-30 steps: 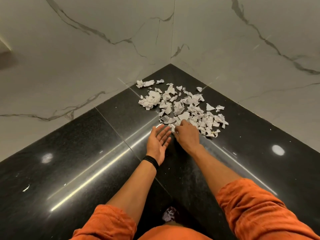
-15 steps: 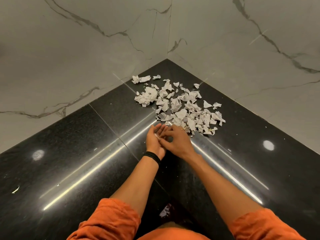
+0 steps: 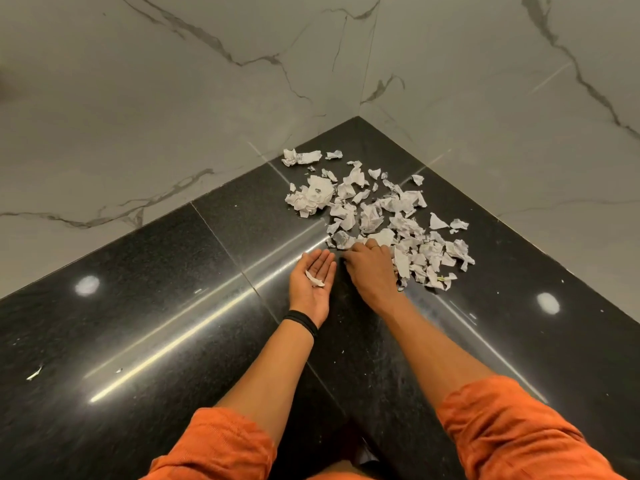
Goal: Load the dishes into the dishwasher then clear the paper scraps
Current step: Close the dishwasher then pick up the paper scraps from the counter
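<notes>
At the far left of the black surface (image 3: 138,271) lies 1 stray white fleck (image 3: 34,373), well apart from everything else. A round glare spot (image 3: 87,285) shines further in, and a bright streak runs diagonally across the polished stone. Grey-veined marble walls (image 3: 173,98) meet in a corner behind.

The left hand (image 3: 313,282) rests palm up on the surface, fingers straight and close together, gripping nothing. 1 small scrap (image 3: 314,278) lies loose on its palm. A black band (image 3: 300,322) circles that wrist, and an orange sleeve (image 3: 221,445) is rolled up the forearm.

Just beside it, the 2 hands near but apart, the right hand (image 3: 372,268) lies palm down with its fingers bent onto the near edge of the scraps (image 3: 374,209). Whether those fingers pinch a piece cannot be told, as the fingertips are hidden among the paper. A thin ring (image 3: 375,246) shows on 1 finger.

The scraps are torn, crumpled white pieces with grey print, spread loosely over the surface from the right hand back toward the corner, a few outliers near the left wall. The right forearm also wears a rolled orange sleeve (image 3: 512,427), and a 2nd glare spot (image 3: 548,303) sits to the right.
</notes>
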### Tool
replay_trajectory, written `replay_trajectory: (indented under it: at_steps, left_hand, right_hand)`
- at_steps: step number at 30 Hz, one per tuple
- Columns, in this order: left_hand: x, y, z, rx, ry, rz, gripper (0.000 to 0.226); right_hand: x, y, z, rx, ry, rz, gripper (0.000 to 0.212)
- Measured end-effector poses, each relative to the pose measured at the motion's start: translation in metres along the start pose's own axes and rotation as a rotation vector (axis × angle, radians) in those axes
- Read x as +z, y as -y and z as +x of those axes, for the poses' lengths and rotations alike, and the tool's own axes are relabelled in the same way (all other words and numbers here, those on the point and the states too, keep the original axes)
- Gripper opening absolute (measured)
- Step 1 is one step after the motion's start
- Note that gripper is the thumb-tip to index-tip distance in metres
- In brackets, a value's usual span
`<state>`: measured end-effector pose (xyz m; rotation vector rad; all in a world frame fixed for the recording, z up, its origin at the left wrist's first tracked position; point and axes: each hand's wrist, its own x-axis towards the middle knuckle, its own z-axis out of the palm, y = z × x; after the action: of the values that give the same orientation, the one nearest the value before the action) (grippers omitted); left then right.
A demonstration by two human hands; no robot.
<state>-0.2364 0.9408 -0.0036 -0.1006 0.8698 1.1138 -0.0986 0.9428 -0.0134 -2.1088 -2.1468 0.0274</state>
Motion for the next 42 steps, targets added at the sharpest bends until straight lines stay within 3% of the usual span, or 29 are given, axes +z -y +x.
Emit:
replay_trajectory:
  at_steps: [3, 7, 10, 12, 16, 20, 22, 26, 34, 39, 42]
  left_hand:
    - [-0.001, 0.0, 0.003, 0.005, -0.003, 0.056, 0.027]
    - [0.001, 0.005, 0.008, -0.008, -0.013, 0.124, 0.031]
    - [0.005, 0.011, 0.007, -0.05, -0.005, 0.152, 0.046]
    - [0.006, 0.012, 0.007, -0.069, -0.006, 0.132, 0.049]
    - [0.007, 0.005, 0.004, -0.063, -0.009, -0.001, 0.038]
    - [0.004, -0.003, 0.004, -0.041, -0.016, -0.032, 0.035]
    - [0.003, -0.006, 0.005, -0.04, -0.023, -0.033, 0.034]
    - [0.0, -0.006, 0.007, -0.008, -0.027, 0.023, 0.035]
    - [0.005, 0.006, 0.003, 0.028, -0.057, 0.105, 0.041]
    - [0.019, 0.008, 0.0, -0.052, -0.037, 0.076, 0.032]
    - [0.018, 0.003, 0.003, -0.067, -0.055, 0.017, 0.026]
  right_hand:
    - [0.005, -0.002, -0.011, 0.021, -0.046, 0.068, 0.018]
    - [-0.01, 0.006, -0.022, 0.28, -0.164, 0.72, 0.013]
    - [-0.024, 0.018, -0.024, 0.25, -0.121, 0.907, 0.012]
    - [-0.032, 0.024, -0.024, 0.173, -0.085, 0.902, 0.01]
    - [-0.032, 0.012, -0.004, 0.228, -0.198, 0.806, 0.014]
    - [-0.022, -0.005, 0.019, 0.099, 0.029, 0.247, 0.038]
    - [-0.017, -0.007, 0.02, 0.043, 0.081, 0.117, 0.035]
    - [-0.011, -0.009, 0.006, 0.01, -0.032, 0.031, 0.018]
    - [-0.029, 0.0, -0.024, 0.195, -0.303, 0.389, 0.023]
    - [-0.023, 0.026, -0.025, -0.065, 0.002, 0.34, 0.037]
    - [-0.018, 0.031, -0.013, -0.025, -0.057, 0.562, 0.028]
